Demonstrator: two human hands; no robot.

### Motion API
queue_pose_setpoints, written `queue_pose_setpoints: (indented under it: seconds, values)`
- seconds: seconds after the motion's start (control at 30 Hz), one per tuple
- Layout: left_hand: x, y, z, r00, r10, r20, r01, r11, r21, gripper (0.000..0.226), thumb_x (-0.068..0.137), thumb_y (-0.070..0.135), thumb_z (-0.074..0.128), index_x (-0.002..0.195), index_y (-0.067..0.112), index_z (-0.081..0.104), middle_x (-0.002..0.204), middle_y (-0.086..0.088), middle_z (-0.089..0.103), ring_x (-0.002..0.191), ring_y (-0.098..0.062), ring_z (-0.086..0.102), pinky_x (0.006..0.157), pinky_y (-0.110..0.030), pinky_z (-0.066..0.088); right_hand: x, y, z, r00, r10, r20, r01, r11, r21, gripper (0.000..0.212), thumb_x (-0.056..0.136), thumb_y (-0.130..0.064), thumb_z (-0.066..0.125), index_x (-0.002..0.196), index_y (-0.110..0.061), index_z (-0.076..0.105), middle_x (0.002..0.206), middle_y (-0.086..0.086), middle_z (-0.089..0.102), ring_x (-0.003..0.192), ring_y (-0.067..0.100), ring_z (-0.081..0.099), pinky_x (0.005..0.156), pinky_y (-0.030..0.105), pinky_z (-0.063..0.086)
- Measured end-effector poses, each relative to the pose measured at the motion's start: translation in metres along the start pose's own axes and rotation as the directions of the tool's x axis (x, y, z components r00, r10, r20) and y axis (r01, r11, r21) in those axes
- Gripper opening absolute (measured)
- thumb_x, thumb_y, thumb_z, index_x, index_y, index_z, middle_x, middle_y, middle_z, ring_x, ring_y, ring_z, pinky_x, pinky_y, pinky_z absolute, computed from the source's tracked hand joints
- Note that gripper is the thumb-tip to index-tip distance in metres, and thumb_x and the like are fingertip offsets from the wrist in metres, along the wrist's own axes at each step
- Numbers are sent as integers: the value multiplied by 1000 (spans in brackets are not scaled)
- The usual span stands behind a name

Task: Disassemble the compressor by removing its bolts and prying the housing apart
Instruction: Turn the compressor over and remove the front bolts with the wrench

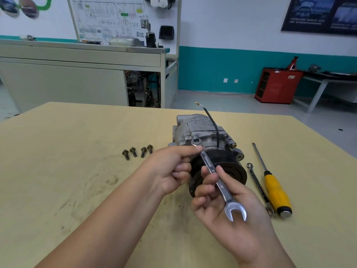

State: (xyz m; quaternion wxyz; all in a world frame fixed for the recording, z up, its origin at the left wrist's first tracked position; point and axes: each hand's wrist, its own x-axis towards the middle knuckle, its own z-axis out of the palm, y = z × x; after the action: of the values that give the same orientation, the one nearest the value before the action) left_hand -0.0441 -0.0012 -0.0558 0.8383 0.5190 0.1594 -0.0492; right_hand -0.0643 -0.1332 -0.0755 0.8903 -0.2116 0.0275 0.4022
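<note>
- The pale wooden table (77, 180) carries the compressor (201, 130), which lies on its side right of the table's middle. The tabletop to the left of the compressor is smudged with dark grime.
- A long grey cabinet (77, 74) stands well behind the compressor and to its left, with a wiring-diagram board (116, 20) above it.
- A red cabinet (276, 86) sits on the floor far behind the compressor, to its right.
- The compressor's grey metal housing points away from the person, and its black pulley (229, 163) is at the near end.
- The right hand (222, 202) is just in front of the pulley, palm up. Its fingers curl round the shank of a chrome wrench (218, 182), and the wrench's open-jawed end lies over the palm.
- The left hand (172, 169) is at the compressor's near left side. Thumb and forefinger pinch the wrench's far end, and the other fingers are folded in.
- A screwdriver (276, 192) with a yellow handle lies on the table to the right of the compressor, its shaft pointing away from the person.
- A slim wrench (257, 185) lies between the compressor and the screwdriver, just beside the yellow handle.
- The chrome wrench slants up from the right palm across the pulley to the top of the housing.
- A black wire (217, 132) rises from the compressor's top and arcs back, ending in a small brass terminal.
- Four loose bolts (133, 152) lie in a row on the table to the left of the compressor, well apart from it.
- One hex bolt (196, 140) stands in the top of the housing, and the wrench's far end meets it.
</note>
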Motion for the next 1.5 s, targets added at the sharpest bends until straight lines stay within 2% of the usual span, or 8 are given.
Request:
queue_pose_setpoints:
  seconds: [0.1, 0.27, 0.4, 0.7, 0.83, 1.0, 1.3, 1.5]
  values:
    - [-1, 0, -1, 999, -36, 29, 37, 999, -26, 16, 91, 10, 56, 79, 9, 65, 37, 9, 21, 25, -3, 18, 26, -9, 12, 1, 1, -1, 998, 12, 61, -19, 994, 104, 45, 26, 2, 92, 63, 0, 67, 50, -3, 55, 40, 14, 52, 41, 27, 43]
    - [-2, 1, -2, 1000, -18, 6, 17, 997, 76, 9, 91, 15, 58, 82, 15, 57, 38, 10, 23, 26, -1, 18, 27, -10, 12, -2, 2, 9, 1000, 15, 20, -17, 990, 137, 35, 35, 3, 88, 60, -1, 64, 47, -5, 53, 37, 12, 48, 39, 25, 39]
    - [-1, -1, -5, 998, 42, -37, -36, 990, 137, 35, 87, 18, 65, 58, 18, 44, 39, 9, 24, 28, 0, 18, 27, -11, 12, -3, 0, 21, 996, 19, -87, -15, 999, 43, 21, 48, -15, 81, 53, -6, 62, 44, -7, 49, 35, 9, 43, 46, 22, 33]
    - [2, -4, 1, 995, 92, -48, -87, 991, 98, 23, 87, 12, 63, 67, 14, 52, 36, 9, 24, 27, -1, 18, 29, -12, 11, 6, 10, 19, 972, -135, -194, 79, 959, -273, 21, 62, -27, 67, 49, -10, 66, 46, -1, 49, 37, 8, 44, 44, 21, 33]
    - [0, -2, 0, 1000, 21, 21, -21, 1000, -7, 17, 92, 9, 54, 82, 6, 67, 34, 10, 24, 25, -2, 19, 28, -10, 12, 3, 8, 10, 989, -43, -140, 18, 985, -172, 30, 70, -30, 58, 64, -5, 74, 57, 1, 59, 43, 11, 52, 53, 22, 32]
    - [-1, -2, -2, 999, -9, 33, 8, 1000, 10, 20, 94, 14, 52, 80, 9, 66, 35, 10, 21, 24, -2, 18, 27, -10, 12, 5, 9, 8, 988, 3, -155, -11, 999, -51, 19, 64, -22, 64, 56, -6, 69, 52, -3, 57, 39, 10, 52, 57, 23, 30]
    - [2, -6, -4, 996, 86, -18, -83, 986, 144, 14, 87, 21, 63, 80, 10, 67, 38, 10, 25, 29, -1, 19, 29, -12, 13, 11, 17, 10, 966, -79, -247, 19, 972, -236, 17, 59, -24, 69, 50, -9, 69, 47, -3, 55, 33, 6, 46, 35, 18, 36]
    - [1, -3, -7, 991, 136, -4, -132, 971, 198, 16, 91, 18, 59, 80, 8, 66, 36, 11, 24, 29, -1, 18, 29, -12, 14, 10, 19, 8, 974, -89, -210, 37, 970, -242, 20, 63, -27, 66, 52, -11, 71, 49, -2, 55, 32, 6, 44, 35, 18, 35]
